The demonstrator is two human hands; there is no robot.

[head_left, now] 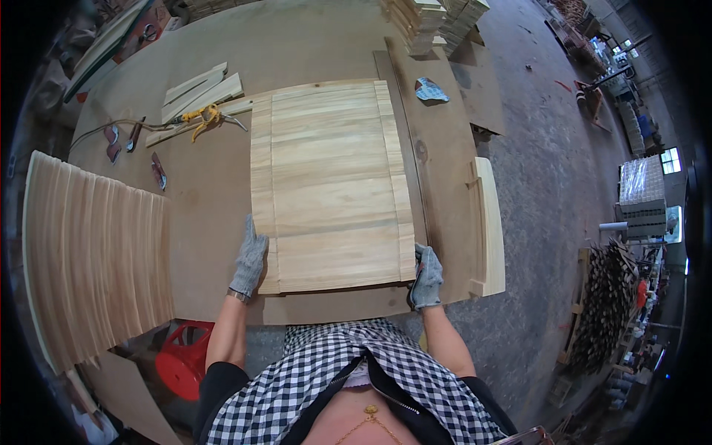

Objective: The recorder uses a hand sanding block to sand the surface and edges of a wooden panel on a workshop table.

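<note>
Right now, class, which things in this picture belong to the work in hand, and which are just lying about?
In hand:
- wooden panel, flat on the workbench
- left hand, gloved, on its left edge
- right hand, gloved, at its near right corner

Lying about:
- yellow-handled tool
- loose slats
- row of thin boards
- red stool

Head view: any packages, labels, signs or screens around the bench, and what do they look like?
No labels, signs or screens are plainly visible.
Wrapped stack: far right on the floor, blocky, whitish and shiny, like a plastic-wrapped bundle.
The wooden panel held by the left hand and right hand is bare pale wood.
</note>
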